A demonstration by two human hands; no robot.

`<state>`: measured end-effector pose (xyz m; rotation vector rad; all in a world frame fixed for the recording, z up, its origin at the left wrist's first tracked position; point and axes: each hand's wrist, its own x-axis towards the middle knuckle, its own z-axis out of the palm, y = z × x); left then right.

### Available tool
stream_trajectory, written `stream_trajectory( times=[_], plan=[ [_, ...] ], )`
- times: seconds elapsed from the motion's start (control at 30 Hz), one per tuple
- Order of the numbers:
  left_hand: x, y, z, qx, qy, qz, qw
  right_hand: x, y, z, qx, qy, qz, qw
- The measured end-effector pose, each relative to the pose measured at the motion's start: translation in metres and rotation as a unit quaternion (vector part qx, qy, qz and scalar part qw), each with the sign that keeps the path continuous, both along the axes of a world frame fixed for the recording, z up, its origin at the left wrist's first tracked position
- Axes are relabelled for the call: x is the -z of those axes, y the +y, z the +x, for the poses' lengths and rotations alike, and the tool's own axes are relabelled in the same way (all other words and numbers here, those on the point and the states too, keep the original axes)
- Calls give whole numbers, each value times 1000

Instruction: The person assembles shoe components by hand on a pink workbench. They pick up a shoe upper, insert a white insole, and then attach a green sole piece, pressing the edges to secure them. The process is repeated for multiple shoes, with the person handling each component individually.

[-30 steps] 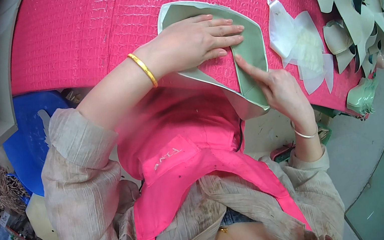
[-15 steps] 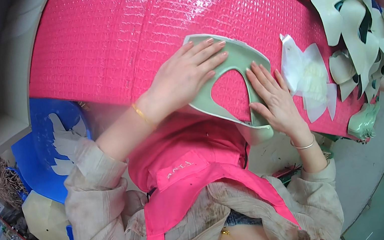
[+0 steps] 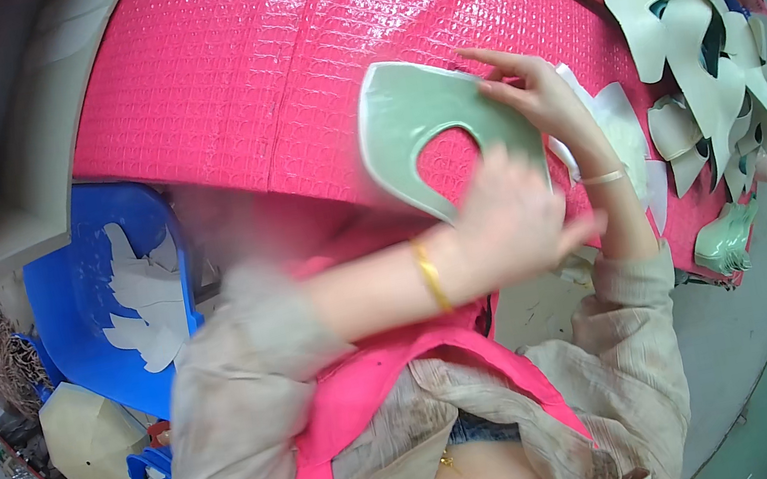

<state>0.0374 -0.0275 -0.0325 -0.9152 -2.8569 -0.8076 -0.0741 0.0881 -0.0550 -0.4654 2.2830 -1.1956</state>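
Observation:
A pale green curved shoe-upper piece (image 3: 397, 136) with white edges and an oval cut-out rests at the near edge of the pink tabletop, partly over my lap. My left hand (image 3: 512, 218) crosses over its near right part, smeared by motion; how its fingers stand does not show, and it hides that part of the piece. Around the far right edge is my right hand (image 3: 547, 95). Its fingers are apart and stretched to the left, one reaching beyond the edge and one at the surface.
White pieces (image 3: 624, 128) lie on the pink tabletop (image 3: 204, 77) to the right. Beyond them is a heap of pale uppers (image 3: 703, 85), with a green bundle (image 3: 723, 238) at the corner. On the left, a blue chair (image 3: 69, 302) carries white cut pieces (image 3: 145, 300).
Both hands lay flat on the piece before. My left hand has swept right and nearer; my right hand has moved up to the far right edge. The piece has shifted slightly.

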Motion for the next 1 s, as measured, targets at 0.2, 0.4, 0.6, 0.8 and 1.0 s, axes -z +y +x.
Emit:
stream_trajectory(
  times=[0.2, 0.4, 0.6, 0.8, 1.0],
  plan=[
    [-46, -79, 4, 145, 26, -324, 934, 4, 36, 20, 132, 83, 55, 986],
    [49, -158, -5, 22, 270, -339, 901, 17, -68, 91, -221, 369, 70, 900],
    [54, -184, -12, 94, 275, -282, 914, 12, -13, 77, -258, 281, 223, 897],
    [49, -145, -21, 105, 198, -115, 968, -4, -1, 80, -119, 295, 292, 902],
    [52, -150, -33, 183, 225, -126, 949, 18, -1, 20, -180, 351, 304, 867]
  ],
)
